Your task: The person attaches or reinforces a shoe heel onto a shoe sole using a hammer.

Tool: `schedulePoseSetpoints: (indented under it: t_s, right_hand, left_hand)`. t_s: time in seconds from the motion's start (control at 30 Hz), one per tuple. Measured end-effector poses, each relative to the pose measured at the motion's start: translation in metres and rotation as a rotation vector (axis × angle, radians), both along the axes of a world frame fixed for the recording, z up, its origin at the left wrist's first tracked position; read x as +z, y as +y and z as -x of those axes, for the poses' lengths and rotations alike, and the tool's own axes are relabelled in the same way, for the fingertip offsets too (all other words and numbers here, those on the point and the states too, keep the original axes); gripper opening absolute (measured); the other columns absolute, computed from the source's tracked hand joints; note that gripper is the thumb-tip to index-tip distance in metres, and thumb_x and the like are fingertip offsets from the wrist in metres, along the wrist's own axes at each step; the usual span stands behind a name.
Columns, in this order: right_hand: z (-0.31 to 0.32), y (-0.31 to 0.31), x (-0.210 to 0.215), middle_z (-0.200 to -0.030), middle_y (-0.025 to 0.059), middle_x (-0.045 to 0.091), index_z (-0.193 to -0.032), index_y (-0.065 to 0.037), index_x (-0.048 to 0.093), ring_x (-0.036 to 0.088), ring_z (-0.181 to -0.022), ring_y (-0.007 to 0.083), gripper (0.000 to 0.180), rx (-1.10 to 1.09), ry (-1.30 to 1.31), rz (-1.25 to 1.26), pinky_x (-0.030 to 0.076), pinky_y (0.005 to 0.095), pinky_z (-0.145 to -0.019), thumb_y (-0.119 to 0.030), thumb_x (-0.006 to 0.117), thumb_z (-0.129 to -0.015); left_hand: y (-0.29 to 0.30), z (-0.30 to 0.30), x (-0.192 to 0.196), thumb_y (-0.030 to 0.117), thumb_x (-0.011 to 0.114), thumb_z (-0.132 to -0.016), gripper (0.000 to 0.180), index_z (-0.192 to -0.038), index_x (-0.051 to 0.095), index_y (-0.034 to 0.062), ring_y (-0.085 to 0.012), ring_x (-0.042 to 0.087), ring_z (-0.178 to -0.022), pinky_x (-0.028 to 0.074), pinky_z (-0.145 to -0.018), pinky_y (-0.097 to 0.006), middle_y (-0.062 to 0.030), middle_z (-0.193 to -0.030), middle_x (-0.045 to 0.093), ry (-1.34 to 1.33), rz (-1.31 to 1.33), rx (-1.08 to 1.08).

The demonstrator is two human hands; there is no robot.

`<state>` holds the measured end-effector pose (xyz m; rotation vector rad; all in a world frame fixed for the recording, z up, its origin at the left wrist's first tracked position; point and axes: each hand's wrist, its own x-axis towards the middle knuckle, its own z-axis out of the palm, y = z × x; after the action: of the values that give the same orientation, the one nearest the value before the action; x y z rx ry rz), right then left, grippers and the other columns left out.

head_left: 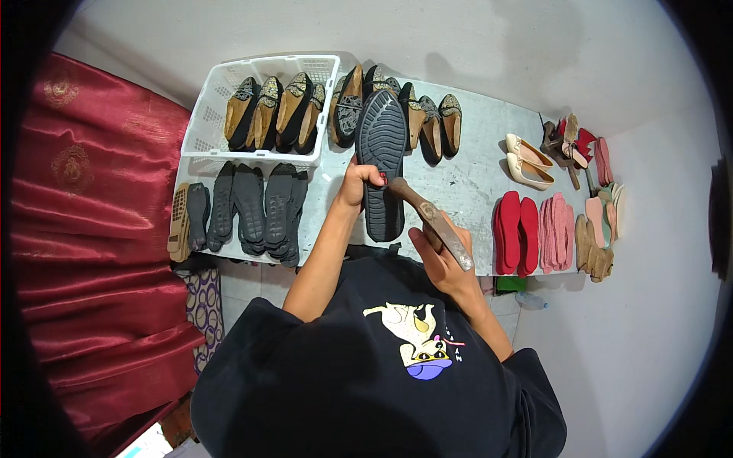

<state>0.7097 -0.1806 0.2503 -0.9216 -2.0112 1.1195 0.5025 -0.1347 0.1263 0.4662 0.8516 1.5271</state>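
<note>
My black shirt (321,359), soft cloth printed with a cartoon animal, lay nearest. Just beyond it my right hand (449,263) was closed round a worn brown hammer (434,214), its long, slightly curved body slanting up to the left, the rounded tip close by my left thumb; I could not tell whether it touched rubber. My left hand (353,185) gripped a black sole (382,141) by its edge, thumb on the tread, holding it over the table, its face cut with wavy ridges. The table (466,191) was pale and scuffed. On its left lay dark moulded soles (248,206) in stacks; on its right, flat red insoles (508,233) and pink insoles (557,233). Farther back stood smooth cream pumps (528,178) and a white plastic basket (198,137) with mesh sides, holding glittery loafers (294,114). A shiny red curtain (99,229) hung in folds at the left, before plain whitish walls (458,38)
</note>
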Motion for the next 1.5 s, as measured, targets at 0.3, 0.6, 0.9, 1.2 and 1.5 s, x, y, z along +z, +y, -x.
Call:
schedulePoseSetpoints:
  t_s: [0.3, 0.6, 0.9, 1.2, 1.5]
  right_hand:
    - [-0.007, 0.007, 0.008, -0.068, 0.0138, 0.051, -0.099, 0.003, 0.059, 0.056, -0.053, 0.0296, 0.014, 0.054, -0.079, 0.012, 0.042, 0.0361, -0.051, -0.004, 0.067, -0.089]
    - [-0.011, -0.008, 0.006, -0.067, 0.014, 0.052, -0.095, 0.002, 0.058, 0.056, -0.053, 0.0296, 0.013, 0.003, -0.083, 0.048, 0.042, 0.0367, -0.053, -0.005, 0.067, -0.09]
    - [-0.023, -0.022, -0.008, -0.064, 0.0099, 0.048, -0.092, 0.002, 0.056, 0.052, -0.05, 0.0244, 0.018, -0.059, -0.029, -0.145, 0.041, 0.0351, -0.049, -0.006, 0.072, -0.087]
    - [-0.008, 0.017, -0.033, -0.083, 0.0076, 0.05, -0.099, 0.002, 0.055, 0.048, -0.058, 0.0159, 0.07, -0.39, 0.001, -0.493, 0.041, 0.0303, -0.049, -0.041, 0.095, -0.06]
    - [-0.03, 0.017, -0.039, -0.098, 0.0166, 0.057, -0.099, 0.004, 0.057, 0.056, -0.086, 0.0334, 0.058, -0.351, 0.002, -0.51, 0.048, 0.0418, -0.076, -0.027, 0.09, -0.063]
  left_hand:
    - [0.018, 0.006, 0.011, 0.004, 0.052, -0.052, 0.054, -0.104, 0.064, -0.0069, -0.0222, 0.066, -0.074, 0.057, -0.07, -0.031, -0.0121, -0.091, 0.069, -0.161, -0.021, -0.139]
    - [0.036, 0.01, 0.024, 0.008, 0.053, -0.056, 0.046, -0.096, 0.067, -0.0084, -0.0248, 0.067, -0.072, 0.058, -0.069, -0.033, -0.0152, -0.089, 0.07, -0.08, -0.07, -0.131]
    - [0.038, 0.004, 0.043, 0.005, 0.051, -0.057, 0.047, -0.099, 0.066, -0.0096, -0.0255, 0.068, -0.071, 0.059, -0.068, -0.035, -0.0154, -0.087, 0.069, -0.099, -0.033, -0.143]
    - [0.024, -0.046, 0.043, -0.001, 0.051, -0.059, 0.032, -0.088, 0.063, -0.0058, -0.0213, 0.064, -0.064, 0.057, -0.063, -0.031, -0.0105, -0.078, 0.065, -0.176, -0.065, 0.08]
    - [0.017, -0.074, 0.045, 0.013, 0.05, -0.062, 0.044, -0.098, 0.064, -0.0082, -0.0276, 0.069, -0.074, 0.06, -0.072, -0.036, -0.0165, -0.087, 0.069, -0.271, -0.101, 0.023]
